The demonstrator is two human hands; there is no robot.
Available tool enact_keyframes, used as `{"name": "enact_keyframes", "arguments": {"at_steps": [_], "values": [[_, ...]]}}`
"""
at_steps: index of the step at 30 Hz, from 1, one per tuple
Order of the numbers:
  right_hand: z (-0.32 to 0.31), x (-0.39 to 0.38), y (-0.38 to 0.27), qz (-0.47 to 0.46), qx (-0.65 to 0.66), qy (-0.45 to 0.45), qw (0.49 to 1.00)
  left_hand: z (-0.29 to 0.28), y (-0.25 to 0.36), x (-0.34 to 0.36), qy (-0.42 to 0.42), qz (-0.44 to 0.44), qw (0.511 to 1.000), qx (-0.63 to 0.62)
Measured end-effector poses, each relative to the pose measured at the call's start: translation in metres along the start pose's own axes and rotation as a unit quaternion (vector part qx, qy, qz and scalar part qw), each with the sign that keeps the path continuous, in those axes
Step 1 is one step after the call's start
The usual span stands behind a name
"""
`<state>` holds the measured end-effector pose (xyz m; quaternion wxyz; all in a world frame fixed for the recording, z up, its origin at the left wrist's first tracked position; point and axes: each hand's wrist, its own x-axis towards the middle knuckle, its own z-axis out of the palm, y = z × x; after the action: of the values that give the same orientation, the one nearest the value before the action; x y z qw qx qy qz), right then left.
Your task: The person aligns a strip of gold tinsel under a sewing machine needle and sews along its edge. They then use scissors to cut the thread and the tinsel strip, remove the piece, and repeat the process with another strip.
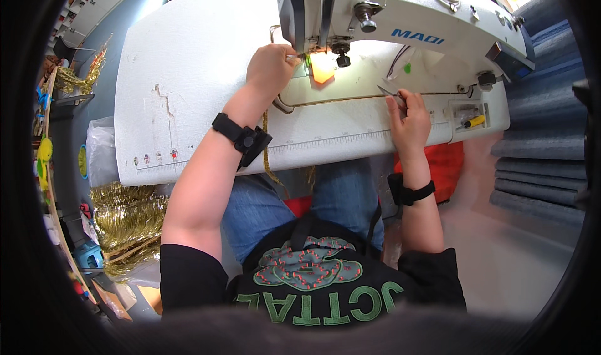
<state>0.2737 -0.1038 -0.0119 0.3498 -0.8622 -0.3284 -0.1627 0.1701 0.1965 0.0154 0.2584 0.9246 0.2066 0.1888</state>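
Observation:
A white sewing machine (466,26) stands across the white table (206,142). My left hand (270,70) is beside its needle area, thumb and fingertips pinched together; what is between them is too small to make out. Just right of those fingers, a small orange-yellow piece (323,72) lies under the machine's lamp. My right hand (410,120) is closed on a small pointed metal blade tool, perhaps thread snips (388,91), its tip toward the needle area. Below my left wrist, a narrow gold trim (267,158) hangs over the table's front edge.
A small tray (469,116) with a yellow-handled tool is set into the table at the right. Bundles of gold tinsel fringe (125,214) lie at the left. Grey-blue curtain fabric (538,105) hangs at the right, and a red-orange bag (446,167) is below the table.

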Motion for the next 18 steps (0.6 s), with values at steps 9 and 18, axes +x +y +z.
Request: {"name": "enact_keyframes", "arguments": {"at_steps": [9,18], "values": [[0.002,0.000,-0.001,-0.006,-0.003,0.011,1.000,-0.002,0.010,-0.003,-0.051,-0.002,0.993,0.106],[0.000,0.000,-0.001,-0.007,-0.012,0.004,1.000,0.008,0.001,0.000,0.023,0.050,0.992,0.115]]}}
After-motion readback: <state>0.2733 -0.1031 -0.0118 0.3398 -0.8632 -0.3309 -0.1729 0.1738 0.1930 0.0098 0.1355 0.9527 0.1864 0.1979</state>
